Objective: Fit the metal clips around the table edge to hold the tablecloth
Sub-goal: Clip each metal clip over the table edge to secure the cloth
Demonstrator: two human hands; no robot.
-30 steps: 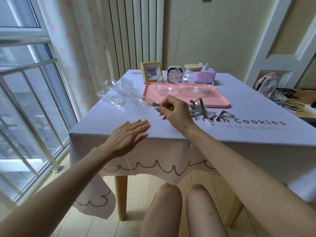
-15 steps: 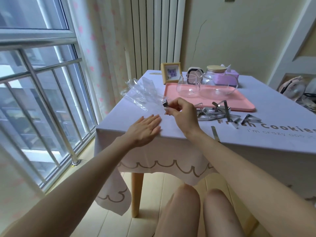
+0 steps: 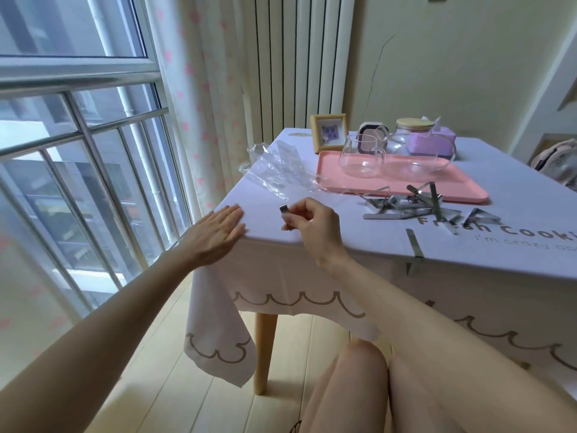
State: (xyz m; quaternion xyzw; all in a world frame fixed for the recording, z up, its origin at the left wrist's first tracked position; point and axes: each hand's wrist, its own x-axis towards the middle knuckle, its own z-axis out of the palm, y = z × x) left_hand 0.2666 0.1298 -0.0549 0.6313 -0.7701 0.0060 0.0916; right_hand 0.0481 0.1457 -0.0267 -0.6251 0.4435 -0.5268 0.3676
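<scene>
My left hand (image 3: 215, 235) lies flat on the tablecloth (image 3: 343, 242) at the corner of the tabletop, well out from the pink tray (image 3: 462, 195) on its near left side, with the fingers (image 3: 231, 214) straight and released, pressing the cloth where it folds over the edge. My right hand (image 3: 312, 226) is just above the cloth, between the left hand and the tray's near rim. Its fingers (image 3: 299, 210) are curled, pinching one metal clip (image 3: 284, 210) between thumb and fingertips, and the clip's bent end sticks up on the side away from the tray. The loose clips (image 3: 406, 207) sit in a tangled heap touching or just beside the tray's near rim, with one more a little to the right of the heap. A fitted clip (image 3: 415, 251) already grips the table edge nearest me, straight out from the tray's middle, one arm on top of the cloth and the other over the hanging part. On the tray stand a glass cup (image 3: 362, 157) and a glass teapot (image 3: 418, 148) with a wooden lid. Crumpled plastic wrapping (image 3: 278, 170) lies just off the tray's left end, and a small picture frame (image 3: 329, 132) stands behind its far left corner
</scene>
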